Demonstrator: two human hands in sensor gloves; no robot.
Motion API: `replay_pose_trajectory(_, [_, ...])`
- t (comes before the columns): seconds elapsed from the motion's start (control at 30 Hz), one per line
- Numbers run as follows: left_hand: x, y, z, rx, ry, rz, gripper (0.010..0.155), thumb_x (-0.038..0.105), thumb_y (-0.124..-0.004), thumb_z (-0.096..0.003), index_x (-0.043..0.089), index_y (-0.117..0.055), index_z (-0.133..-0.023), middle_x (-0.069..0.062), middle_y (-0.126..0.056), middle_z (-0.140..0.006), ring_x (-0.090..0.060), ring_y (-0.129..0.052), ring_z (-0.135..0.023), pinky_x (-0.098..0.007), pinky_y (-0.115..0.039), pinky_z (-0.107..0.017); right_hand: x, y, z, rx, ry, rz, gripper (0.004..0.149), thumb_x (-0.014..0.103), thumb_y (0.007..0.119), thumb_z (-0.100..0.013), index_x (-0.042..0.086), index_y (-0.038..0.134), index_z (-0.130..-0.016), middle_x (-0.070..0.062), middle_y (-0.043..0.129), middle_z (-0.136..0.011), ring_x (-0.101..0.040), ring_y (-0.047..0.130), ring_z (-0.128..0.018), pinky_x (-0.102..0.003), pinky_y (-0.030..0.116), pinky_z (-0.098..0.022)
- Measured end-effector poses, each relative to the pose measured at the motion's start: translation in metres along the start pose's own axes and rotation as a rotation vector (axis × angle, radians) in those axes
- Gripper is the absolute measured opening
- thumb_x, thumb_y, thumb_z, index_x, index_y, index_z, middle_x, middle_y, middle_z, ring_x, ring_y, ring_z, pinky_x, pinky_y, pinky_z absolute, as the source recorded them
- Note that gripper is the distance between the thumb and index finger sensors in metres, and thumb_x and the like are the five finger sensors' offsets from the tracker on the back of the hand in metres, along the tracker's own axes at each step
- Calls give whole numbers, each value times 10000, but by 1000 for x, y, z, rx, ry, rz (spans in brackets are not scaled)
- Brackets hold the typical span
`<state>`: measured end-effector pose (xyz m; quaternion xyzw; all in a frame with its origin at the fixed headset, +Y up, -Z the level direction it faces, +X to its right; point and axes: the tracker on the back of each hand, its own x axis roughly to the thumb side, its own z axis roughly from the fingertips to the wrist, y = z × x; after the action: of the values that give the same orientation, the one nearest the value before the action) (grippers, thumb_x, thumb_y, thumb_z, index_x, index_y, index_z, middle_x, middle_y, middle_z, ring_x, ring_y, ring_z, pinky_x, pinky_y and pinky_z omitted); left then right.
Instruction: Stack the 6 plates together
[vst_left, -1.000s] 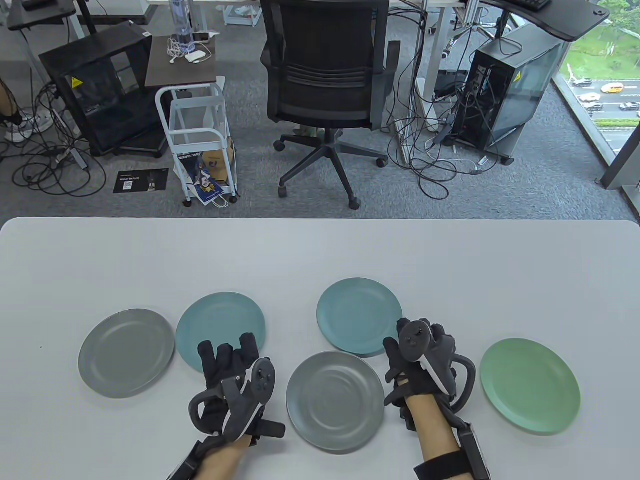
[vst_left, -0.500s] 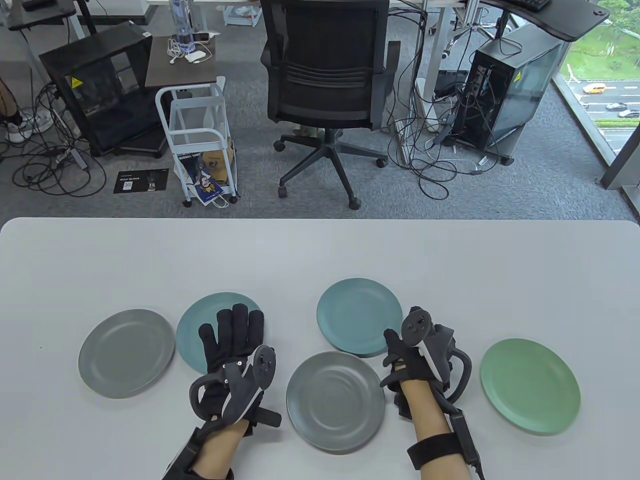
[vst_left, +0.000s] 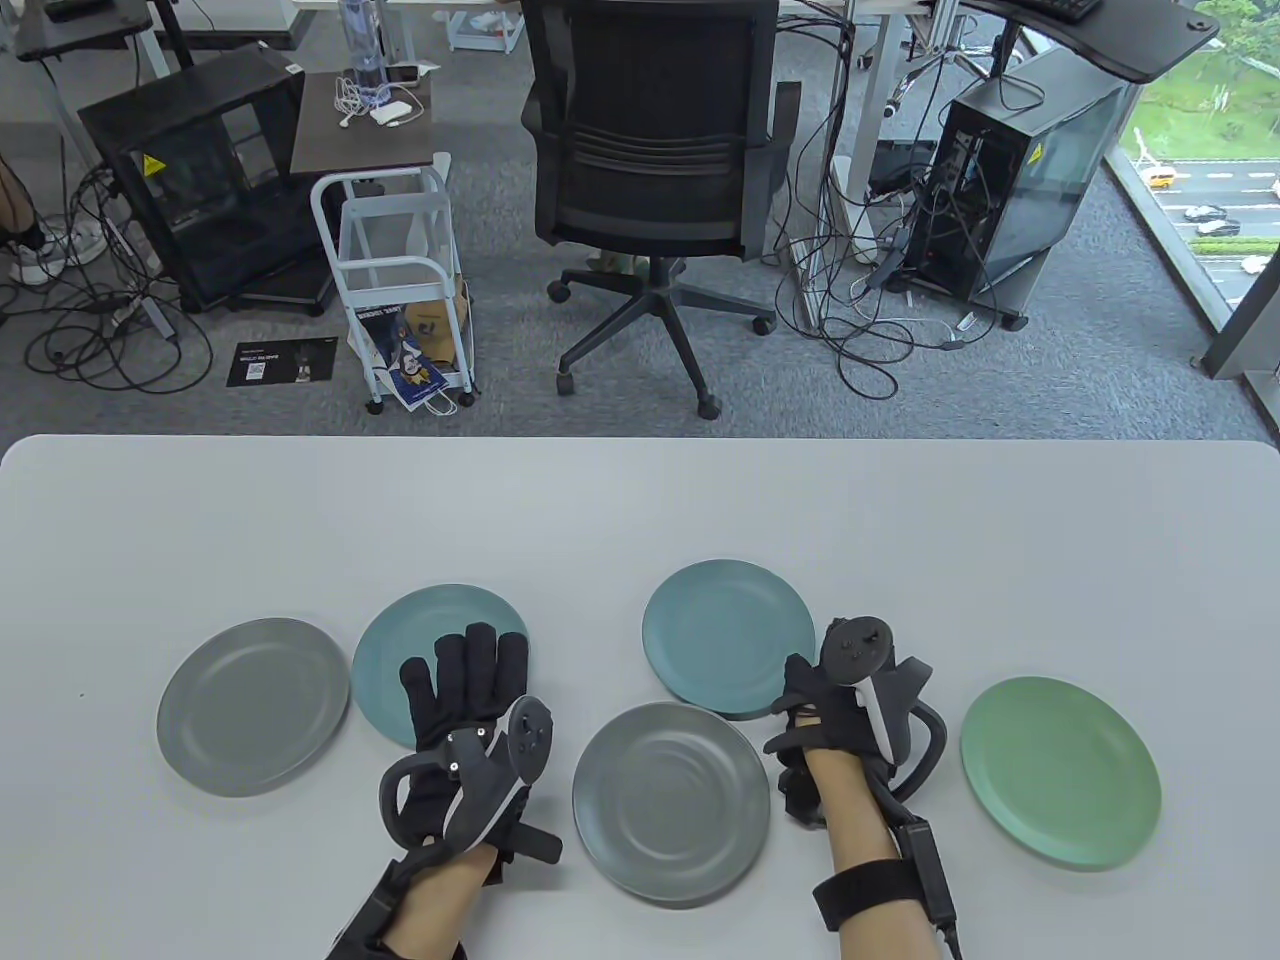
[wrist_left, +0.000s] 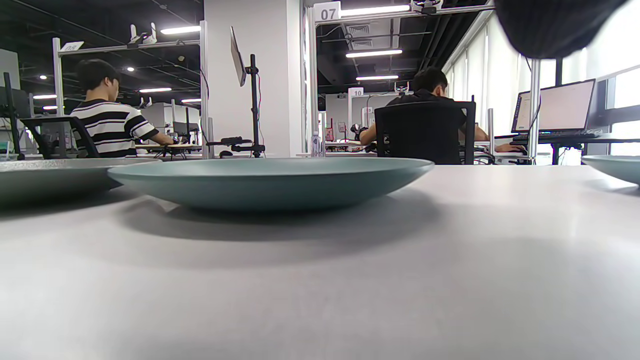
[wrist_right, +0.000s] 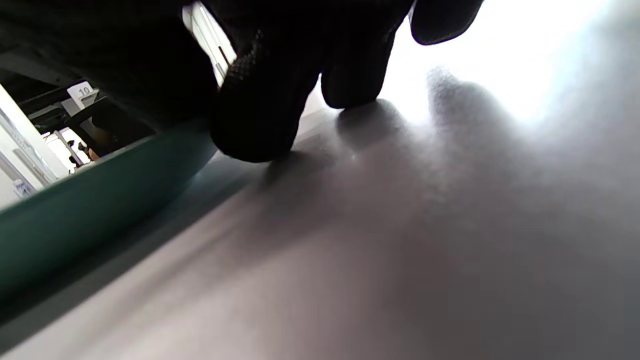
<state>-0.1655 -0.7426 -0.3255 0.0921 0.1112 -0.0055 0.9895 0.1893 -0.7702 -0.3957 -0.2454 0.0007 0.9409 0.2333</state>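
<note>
The right hand (vst_left: 835, 700) sits at the near-right rim of the teal plate on the right (vst_left: 728, 635). In the right wrist view its curled fingers (wrist_right: 260, 100) come down at that rim (wrist_right: 90, 210), tips on the table beside it; whether they actually grip the plate cannot be told. The left hand (vst_left: 465, 710) lies flat with fingers spread and straight, covering the near-right part of the teal plate on the left (vst_left: 425, 655) and holding nothing. The left wrist view shows that plate (wrist_left: 270, 180) resting level on the table.

A grey plate (vst_left: 670, 800) lies near, between the two hands, its far edge just under or touching the right teal plate. Another grey plate (vst_left: 253, 705) sits at far left, just beside the left teal plate. A green plate (vst_left: 1060, 770) lies to the right, apart from the right hand. Only five plates can be made out.

The white table (vst_left: 640, 500) is bare across its far half and toward both side edges. Beyond the far edge stands an office chair (vst_left: 650, 150).
</note>
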Motion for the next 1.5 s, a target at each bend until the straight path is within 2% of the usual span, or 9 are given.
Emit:
replay_pose_trajectory(0.17, [-4,2,-1,-5,22,21,843,658,-712,-360,485,-256,-1048,200,-237,-1186,-126,-234,-1172,-472,-56,-848,-4,0,-2,5,14,-30,632,505,814,-526,217,575,-1035,143,940,-666,-197,686,-926,-553,426,-778])
replay_pose_trajectory(0.3, [-5,2,0,-9,24,24,841,657,-713,-359,483,-263,-1049,195,-254,-1186,-132,-248,-1170,-476,-60,-849,-3,-1,-1,11,18,-21,700,583,821,-500,220,568,-1043,151,928,-693,-197,674,-933,-565,409,-777])
replay_pose_trajectory(0.5, [-3,2,0,-22,14,22,836,659,-712,-358,479,-278,-1050,192,-282,-1185,-137,-274,-1167,-481,-67,-848,-6,-1,-4,19,33,-61,666,519,835,-515,246,539,-1046,172,940,-679,-163,686,-929,-536,421,-786])
replay_pose_trajectory(0.7, [-3,2,0,-30,7,29,829,659,-711,-358,475,-292,-1050,188,-310,-1183,-141,-299,-1163,-484,-76,-848,-11,-2,-7,61,7,-143,555,473,773,-547,221,607,-1012,147,973,-677,-140,719,-902,-521,436,-783])
replay_pose_trajectory(0.93, [-2,-1,0,-53,10,34,828,656,-714,-356,474,-301,-1050,188,-326,-1182,-142,-312,-1162,-486,-74,-848,-18,-4,-8,65,17,-217,535,441,741,-558,190,605,-1010,118,978,-677,-149,729,-889,-512,430,-785])
replay_pose_trajectory(1.2, [-1,-2,0,-56,9,44,825,655,-715,-355,473,-307,-1049,187,-338,-1179,-142,-321,-1161,-486,-75,-849,-34,-12,-3,5,10,-360,522,397,757,-539,165,641,-991,71,996,-638,-174,755,-856,-523,449,-767])
replay_pose_trajectory(1.5, [-1,-3,0,-55,0,52,824,655,-714,-356,471,-309,-1049,185,-348,-1178,-146,-331,-1159,-488,-81,-850,-37,-21,11,2,-59,-361,513,384,742,-542,163,638,-994,66,993,-638,-178,750,-857,-522,449,-763])
